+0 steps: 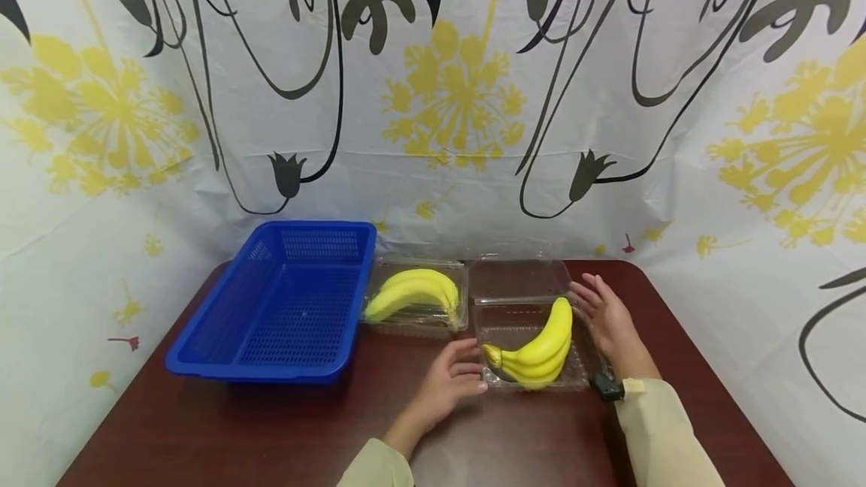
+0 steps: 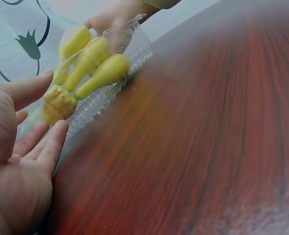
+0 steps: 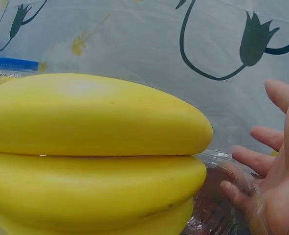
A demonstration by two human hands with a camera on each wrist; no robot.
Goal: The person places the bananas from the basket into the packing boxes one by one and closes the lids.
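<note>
A bunch of yellow bananas (image 1: pixel 541 352) lies in a clear plastic clamshell box (image 1: pixel 497 314), whose lid (image 1: pixel 521 279) is folded back toward the wall. At the box's left side is my left hand (image 1: pixel 448 380), fingers spread and loosely bent near the stem end; the left wrist view shows the thumb and fingers (image 2: pixel 51 147) around the stem without gripping it. My right hand (image 1: pixel 612 322) is by the box's right edge, its fingers extended and apart from the bananas. In the right wrist view the bananas (image 3: pixel 95 117) fill the left side, and that hand (image 3: pixel 276 171) holds nothing.
To the left of the open box sits a second clear box (image 1: pixel 389 265) with bananas (image 1: pixel 416 291) inside. A blue perforated basket (image 1: pixel 271 370) stands at the left of the dark red-brown table (image 1: pixel 284 434). A patterned cloth (image 1: pixel 440 201) hangs behind.
</note>
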